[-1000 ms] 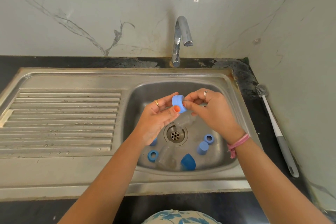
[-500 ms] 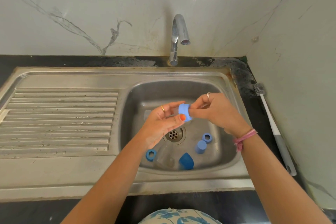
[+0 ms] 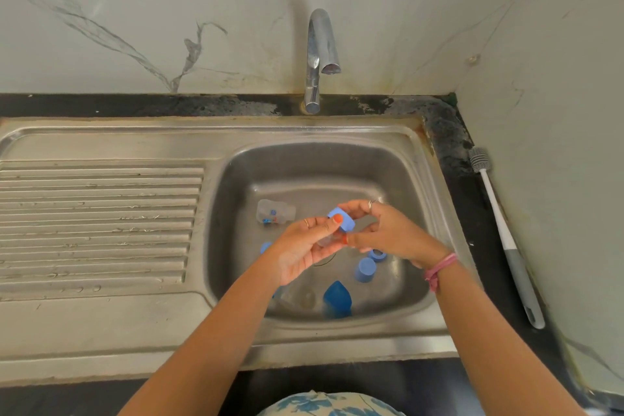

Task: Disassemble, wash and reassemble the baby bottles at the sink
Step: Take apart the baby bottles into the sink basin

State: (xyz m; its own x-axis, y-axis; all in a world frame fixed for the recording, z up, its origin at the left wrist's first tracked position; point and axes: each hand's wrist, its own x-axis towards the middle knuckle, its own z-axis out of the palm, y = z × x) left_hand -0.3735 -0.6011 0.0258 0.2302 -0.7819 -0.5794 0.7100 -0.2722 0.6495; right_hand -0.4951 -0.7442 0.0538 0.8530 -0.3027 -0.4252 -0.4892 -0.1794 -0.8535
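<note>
Over the sink basin (image 3: 236, 199), the left hand (image 3: 304, 250) pinches a blue bottle ring (image 3: 341, 219), thumb on top. The right hand (image 3: 388, 233) curls its fingers at the ring's right edge. Print on the clear bottle (image 3: 274, 211) lying beyond is unreadable.

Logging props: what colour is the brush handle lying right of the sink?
White with a grey grip end, on the brush; head view.

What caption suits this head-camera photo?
Both hands, left and right, hold a blue bottle ring over the sink.

Left hand (image 3: 309, 246): fingers curled, pinching blue ring (image 3: 341, 219). Right hand (image 3: 388, 233): fingers curled at the ring's other side. Forearms converge.
</note>
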